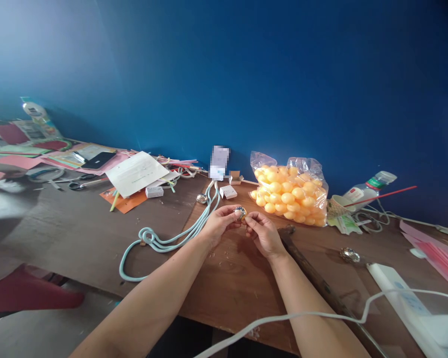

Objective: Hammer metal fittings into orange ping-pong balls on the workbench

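Note:
My left hand (222,222) is closed on a small, shiny silver ball-like object (240,213) above the brown table. Close beside it, my right hand (262,229) pinches its fingertips together at the object's right edge. A bit of yellow shows there, too small to name. A similar silver object (201,199) lies to the left of my hands, and another silver object (349,255) rests on the right. Behind my right hand sits a clear plastic bag (289,194) full of yellow-orange balls. A looped light-blue cord (171,243) lies left of my left forearm.
Small white boxes (228,192), papers (136,174), scissors (85,183) and a black phone (99,160) lie toward the back left. On the right are a plastic bottle (373,188), a dark stick (309,266) and a white power strip (399,293). A white cable (261,322) crosses my right forearm.

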The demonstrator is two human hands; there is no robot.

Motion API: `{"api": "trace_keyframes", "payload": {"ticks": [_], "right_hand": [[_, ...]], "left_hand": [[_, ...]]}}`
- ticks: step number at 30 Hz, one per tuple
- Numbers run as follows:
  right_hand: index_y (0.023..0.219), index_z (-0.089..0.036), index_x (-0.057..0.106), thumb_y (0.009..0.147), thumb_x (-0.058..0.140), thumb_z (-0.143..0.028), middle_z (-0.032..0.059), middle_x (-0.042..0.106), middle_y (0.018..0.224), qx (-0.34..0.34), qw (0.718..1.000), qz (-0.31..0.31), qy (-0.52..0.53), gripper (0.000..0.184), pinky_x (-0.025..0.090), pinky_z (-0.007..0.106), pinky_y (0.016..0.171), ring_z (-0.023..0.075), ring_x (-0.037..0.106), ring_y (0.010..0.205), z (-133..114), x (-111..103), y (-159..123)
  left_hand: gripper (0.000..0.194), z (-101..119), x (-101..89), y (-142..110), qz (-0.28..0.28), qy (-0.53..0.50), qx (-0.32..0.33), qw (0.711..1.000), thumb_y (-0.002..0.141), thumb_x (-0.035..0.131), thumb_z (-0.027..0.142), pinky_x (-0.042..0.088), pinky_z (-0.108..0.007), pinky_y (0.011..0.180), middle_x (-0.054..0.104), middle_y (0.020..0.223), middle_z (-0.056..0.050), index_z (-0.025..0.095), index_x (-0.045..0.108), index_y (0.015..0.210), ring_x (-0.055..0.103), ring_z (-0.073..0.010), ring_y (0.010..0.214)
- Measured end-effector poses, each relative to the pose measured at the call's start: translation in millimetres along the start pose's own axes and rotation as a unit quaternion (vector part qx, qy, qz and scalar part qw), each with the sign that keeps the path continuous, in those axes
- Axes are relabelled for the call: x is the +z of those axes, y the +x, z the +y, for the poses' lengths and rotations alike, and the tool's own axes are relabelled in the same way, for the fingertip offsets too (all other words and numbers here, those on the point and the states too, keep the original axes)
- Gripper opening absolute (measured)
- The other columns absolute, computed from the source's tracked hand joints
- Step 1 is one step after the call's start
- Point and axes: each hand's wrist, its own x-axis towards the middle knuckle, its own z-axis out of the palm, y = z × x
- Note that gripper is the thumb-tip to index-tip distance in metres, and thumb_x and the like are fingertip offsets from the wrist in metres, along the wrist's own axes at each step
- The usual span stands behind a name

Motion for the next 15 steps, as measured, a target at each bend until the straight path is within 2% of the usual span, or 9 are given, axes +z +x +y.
{"api": "trace_keyframes", "payload": {"ticks": [6, 15], "right_hand": [[0.074, -0.021, 0.064, 0.068, 0.080, -0.035, -0.0021, 0.060, 0.073, 0.005, 1.000, -0.002, 0.007, 0.022, 0.042, 0.020, 0.049, 0.0071, 0.044, 0.055, 0.0, 0.1, 0.9], [0.074, -0.020, 0.063, 0.067, 0.081, -0.037, -0.0021, 0.059, 0.072, 0.010, 1.000, -0.001, 0.001, 0.025, 0.042, 0.019, 0.049, 0.0067, 0.044, 0.054, -1.3, 0.3, 0.4]], "left_hand": [[0.038, -0.4, 0.3, -0.1, -0.001, 0.000, 0.000, 1.000, 0.068, 0.081, 0.028, 0.052, -0.024, 0.070, 0.070, 0.097, -0.009, 0.012, 0.069, 0.100, 0.065, -0.0122, 0.074], [0.038, -1.6, -0.8, 0.7, -0.007, -0.001, 0.002, 1.000, 0.067, 0.081, 0.029, 0.052, -0.024, 0.069, 0.069, 0.096, -0.009, 0.012, 0.069, 0.099, 0.065, -0.0122, 0.074]]}}
